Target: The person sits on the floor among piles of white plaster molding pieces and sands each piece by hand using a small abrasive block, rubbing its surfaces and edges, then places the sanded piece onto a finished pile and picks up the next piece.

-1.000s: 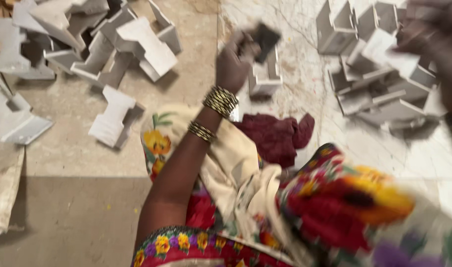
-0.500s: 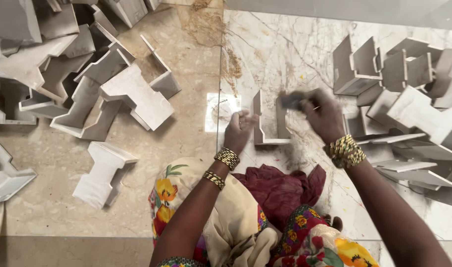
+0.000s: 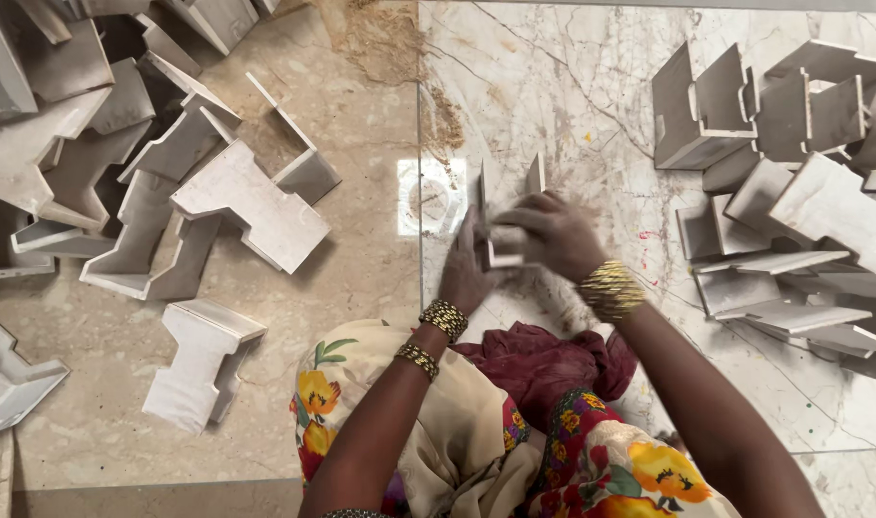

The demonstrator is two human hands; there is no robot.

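A small pale U-shaped wooden piece (image 3: 507, 206) stands on the marble floor in front of me. My left hand (image 3: 465, 273) presses against its left side and steadies it. My right hand (image 3: 551, 233) lies over its inner face with fingers bent, blurred by motion; whatever it may hold is hidden under the fingers. Both wrists wear gold bangles. A dark red cloth (image 3: 543, 363) lies on my lap just below the hands.
A heap of similar pale notched pieces (image 3: 150, 173) fills the upper left, with one loose piece (image 3: 200, 363) lower left. Another pile (image 3: 793, 182) is stacked at the right. Sawdust (image 3: 380, 38) lies at the top centre.
My right hand came in from the far right and now rubs over the piece. My left hand moved from holding the piece up to bracing it on the floor.
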